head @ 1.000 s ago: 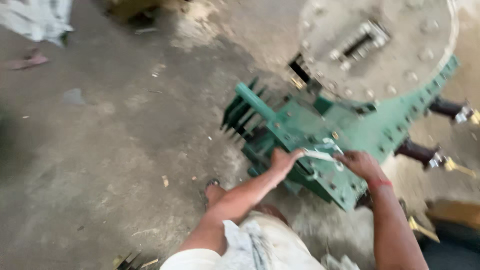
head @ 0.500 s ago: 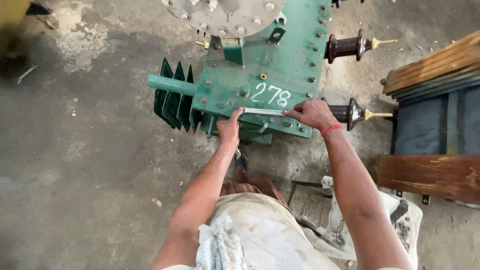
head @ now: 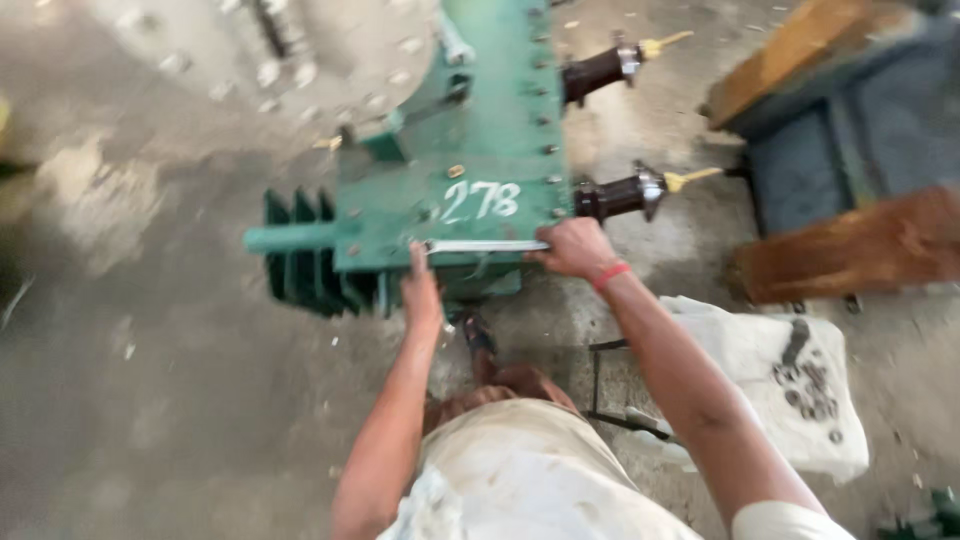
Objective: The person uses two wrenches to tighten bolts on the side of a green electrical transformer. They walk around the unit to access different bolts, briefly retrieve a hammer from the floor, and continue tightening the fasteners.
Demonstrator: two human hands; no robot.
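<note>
My left hand [head: 422,290] is closed around the left end of a long silver wrench [head: 487,245], and my right hand [head: 572,247] grips its right end, so the tool lies level along the near edge of the green transformer lid [head: 480,150]. The wrench sits on that rim, just under the white painted marking, apparently at one of the lid bolts, though blur hides exactly which. Bolt heads show in rows along the lid's right edge, so by my reckoning the work on this rim is at an early stage, with most fasteners in place. Two dark bushings [head: 615,195] jut out to the right, and a white sack [head: 770,390] with loose nuts lies near right.
</note>
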